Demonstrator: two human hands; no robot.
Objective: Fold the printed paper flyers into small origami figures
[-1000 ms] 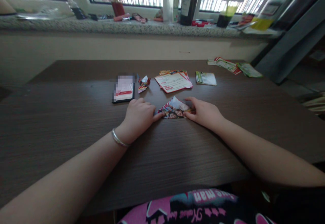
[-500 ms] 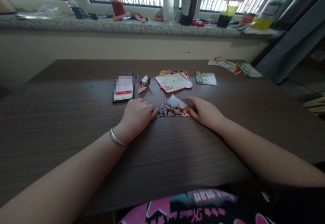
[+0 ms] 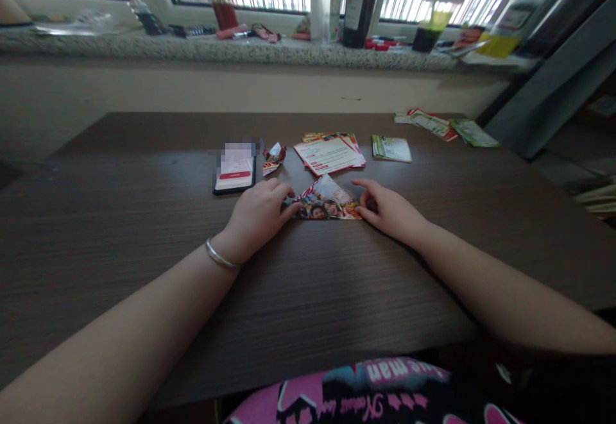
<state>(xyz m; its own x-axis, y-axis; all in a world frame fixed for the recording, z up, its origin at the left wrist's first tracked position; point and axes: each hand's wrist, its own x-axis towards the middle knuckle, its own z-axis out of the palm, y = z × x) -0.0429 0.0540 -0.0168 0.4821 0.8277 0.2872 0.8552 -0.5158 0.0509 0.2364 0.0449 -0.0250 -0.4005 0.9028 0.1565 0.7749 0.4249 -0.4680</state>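
Note:
A printed sheet of paper [image 3: 327,204], folded into a triangle with a photo of people on it, lies on the table with its point away from me. My left hand [image 3: 260,212], with a silver bangle at the wrist, grips the triangle's left corner between thumb and fingers; that corner is partly hidden. At the right corner, the thumb and a curled finger of my right hand [image 3: 392,209] pinch the paper, while its index finger stretches out above the table.
Beyond my left hand lie a phone [image 3: 234,170] and a small folded paper piece [image 3: 274,158]. Printed cards [image 3: 332,154] sit behind the triangle, a smaller stack [image 3: 392,149] to their right. More leaflets [image 3: 433,124] lie far right. Bottles [image 3: 360,7] stand on the windowsill [image 3: 269,54].
My left hand has shifted slightly left and away from me, its index finger now lifted apart from the thumb. More of the triangle's left side shows. My right hand has hardly moved.

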